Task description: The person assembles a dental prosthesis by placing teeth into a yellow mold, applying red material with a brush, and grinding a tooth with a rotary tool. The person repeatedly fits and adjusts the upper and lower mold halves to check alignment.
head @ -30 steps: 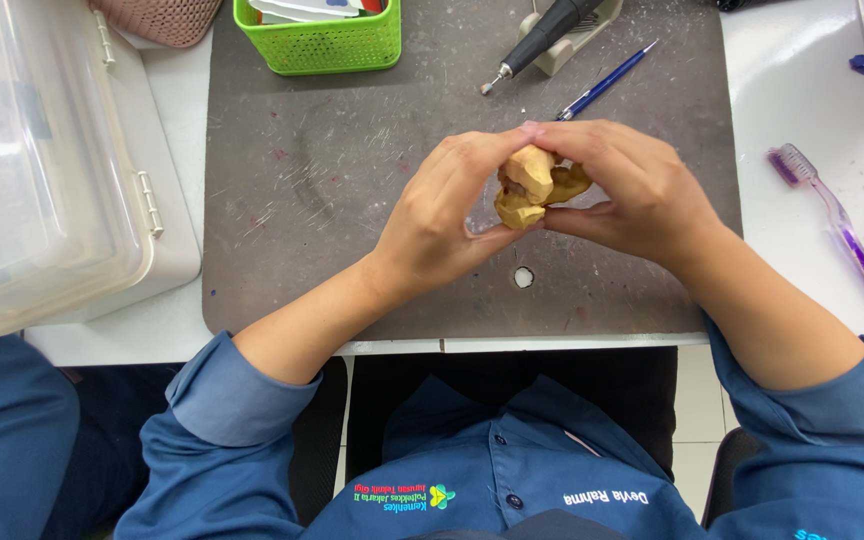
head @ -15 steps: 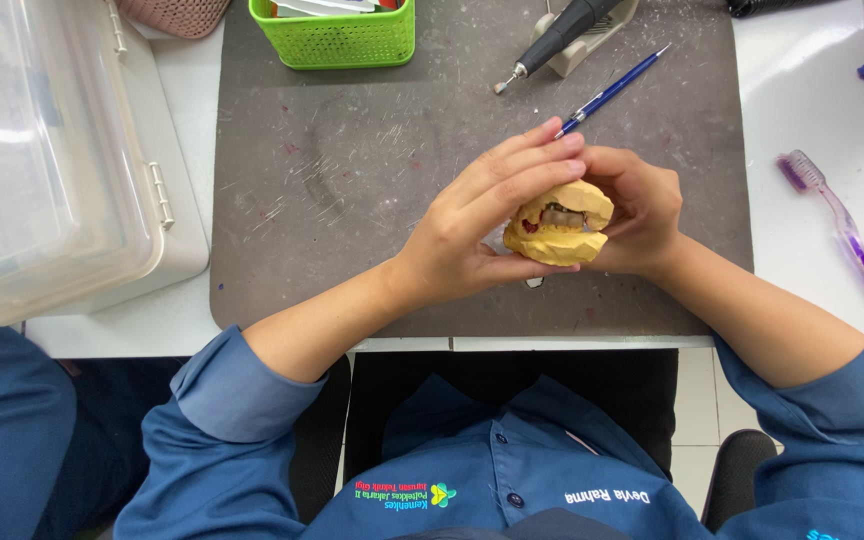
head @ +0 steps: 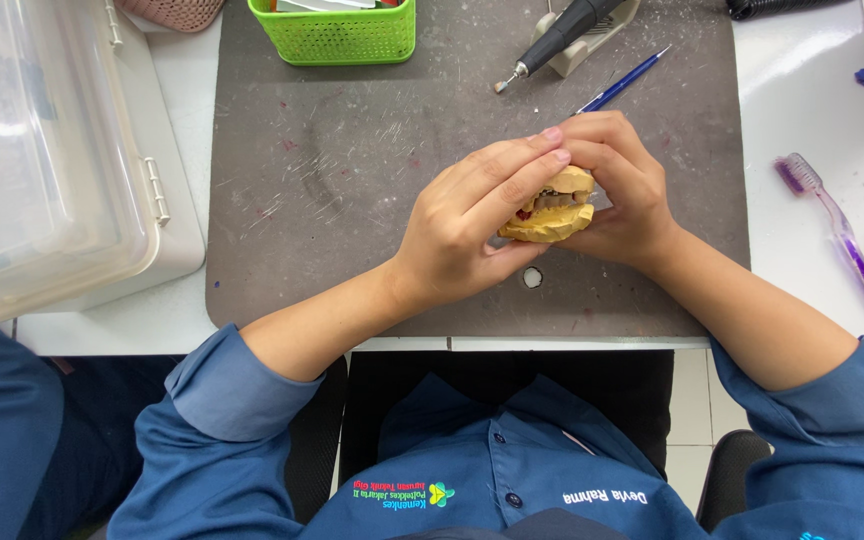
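A yellow plaster dental model (head: 552, 212), two jaw halves closed together with teeth showing in the gap, is held above the grey work mat (head: 352, 200). My left hand (head: 467, 225) wraps over its left side, fingers laid across the top. Cupping it from the right and behind is my right hand (head: 624, 195). Both hands grip the model between them.
A clear plastic box (head: 52, 150) stands at the left. A green basket (head: 337, 30) sits at the top of the mat, with a grey rotary handpiece (head: 557, 35) and a blue pen (head: 622, 82) to its right. A purple toothbrush (head: 842, 245) lies on the white table at the right.
The two halves, held apart and tilted a second ago, are now closed together. My left fingers have spread over the top of the model.
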